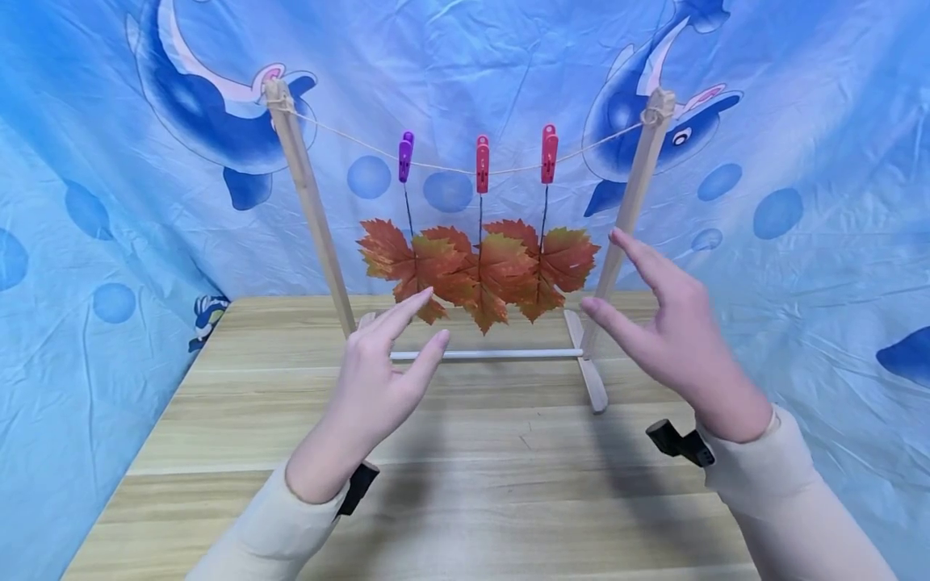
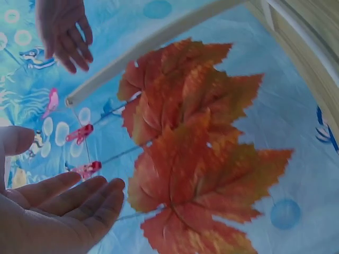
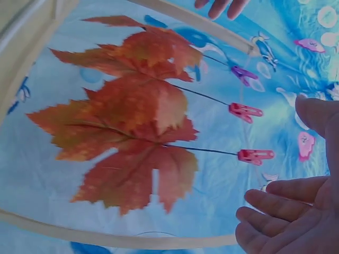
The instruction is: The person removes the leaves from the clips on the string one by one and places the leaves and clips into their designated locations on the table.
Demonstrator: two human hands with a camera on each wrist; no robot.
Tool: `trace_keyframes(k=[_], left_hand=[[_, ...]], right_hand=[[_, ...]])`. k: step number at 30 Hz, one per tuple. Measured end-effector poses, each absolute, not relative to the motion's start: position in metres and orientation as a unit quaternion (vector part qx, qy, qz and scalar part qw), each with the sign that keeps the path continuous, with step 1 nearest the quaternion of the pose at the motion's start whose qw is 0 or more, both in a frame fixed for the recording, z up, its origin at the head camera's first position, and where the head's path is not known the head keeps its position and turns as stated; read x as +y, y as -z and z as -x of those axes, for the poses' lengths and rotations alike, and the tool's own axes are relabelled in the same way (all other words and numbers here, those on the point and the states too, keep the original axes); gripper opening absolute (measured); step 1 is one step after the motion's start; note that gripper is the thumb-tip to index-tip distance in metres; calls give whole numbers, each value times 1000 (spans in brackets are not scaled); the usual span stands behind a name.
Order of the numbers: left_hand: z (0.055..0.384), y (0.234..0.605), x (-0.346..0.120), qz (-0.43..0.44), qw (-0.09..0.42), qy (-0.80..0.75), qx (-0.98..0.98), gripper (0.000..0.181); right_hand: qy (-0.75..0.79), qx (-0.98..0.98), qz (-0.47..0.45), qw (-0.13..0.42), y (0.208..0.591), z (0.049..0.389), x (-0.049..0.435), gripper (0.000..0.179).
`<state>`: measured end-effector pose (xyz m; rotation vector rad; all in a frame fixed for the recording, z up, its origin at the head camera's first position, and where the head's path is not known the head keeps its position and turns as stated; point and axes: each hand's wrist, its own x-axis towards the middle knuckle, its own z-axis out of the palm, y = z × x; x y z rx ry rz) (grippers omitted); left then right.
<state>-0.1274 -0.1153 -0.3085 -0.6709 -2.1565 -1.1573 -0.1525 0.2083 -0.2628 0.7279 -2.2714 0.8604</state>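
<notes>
Three orange-red maple leaves hang by dark stems from a string: a left leaf, a middle leaf and a right leaf, overlapping at their edges. A purple clothespin grips the left stem; a red clothespin and another red clothespin grip the others. My left hand, empty with fingers extended, is in front of the left leaf's lower part. My right hand, also empty, has thumb and fingers spread beside the frame's right post.
The wooden frame has a left post, a white crossbar and a foot on the wood-grain table. Behind it hangs a blue dolphin-print cloth. Small black devices, one being the left wrist camera, sit at both cream sleeves.
</notes>
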Motion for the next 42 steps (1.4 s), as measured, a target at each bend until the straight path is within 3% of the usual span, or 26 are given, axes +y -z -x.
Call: trace_keyframes(k=[4,20,32,42], left_hand=[[139,302,-104,260,289,472,-791,43],[183,272,-53,259,192,615,-719,27],[214,254,-23,238,206,605,-731,23],[233,242,-5,235,223,583,-745,23]], right_hand=[[-340,-833,-290,326,247,161,204,71],[-416,-817,-262,301,188,192,182,48],[-346,-880,-215,244,153,219,173,51],[-264,-917,-227,195,129,235,171,53]])
